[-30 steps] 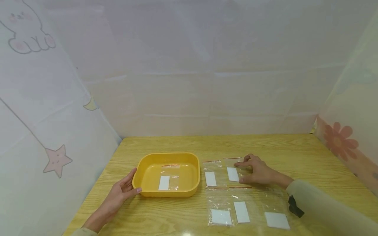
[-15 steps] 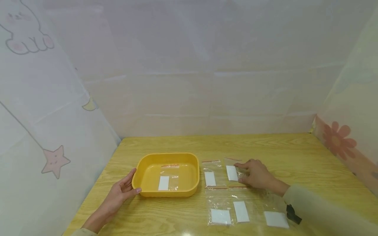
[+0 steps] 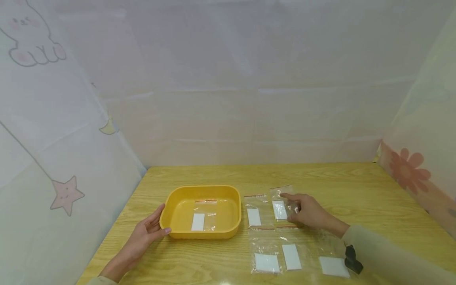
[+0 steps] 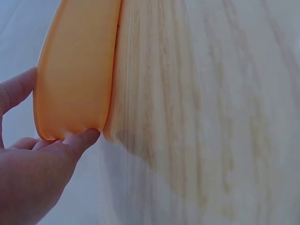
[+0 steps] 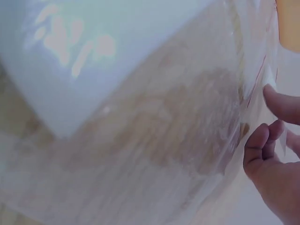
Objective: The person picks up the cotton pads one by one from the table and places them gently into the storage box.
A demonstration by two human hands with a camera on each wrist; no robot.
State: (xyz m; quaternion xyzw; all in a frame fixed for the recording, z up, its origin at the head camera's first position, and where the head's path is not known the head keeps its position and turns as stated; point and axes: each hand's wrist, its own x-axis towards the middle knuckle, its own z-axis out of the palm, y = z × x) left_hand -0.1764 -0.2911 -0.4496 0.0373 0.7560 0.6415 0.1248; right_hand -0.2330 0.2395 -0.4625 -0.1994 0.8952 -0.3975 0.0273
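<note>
My left hand (image 3: 144, 231) holds the left end of a yellow plastic tray (image 3: 201, 234), thumb at the near corner and fingers along the side. The left wrist view shows the fingertips against the tray's end wall (image 4: 77, 70). Inside the tray lies a clear zip bag (image 3: 210, 215) with a white card. To the right, my right hand (image 3: 311, 213) pinches the right side of another zip bag (image 3: 280, 209), whose red-striped top edge tilts up at the right. In the right wrist view, thumb and fingers curl beside clear plastic, with the held edge partly hidden.
One zip bag (image 3: 254, 217) lies between the tray and the held bag. Several more, each with a white card, form a nearer row: a left bag (image 3: 267, 263), a middle bag (image 3: 292, 256) and a right bag (image 3: 334, 266) under the right forearm. A wall sheet (image 3: 228, 118) stands behind.
The right hand has shifted its hold on the zip bag, and the bag's top edge has tilted and moved slightly away from me. The left hand and tray stay in place.
</note>
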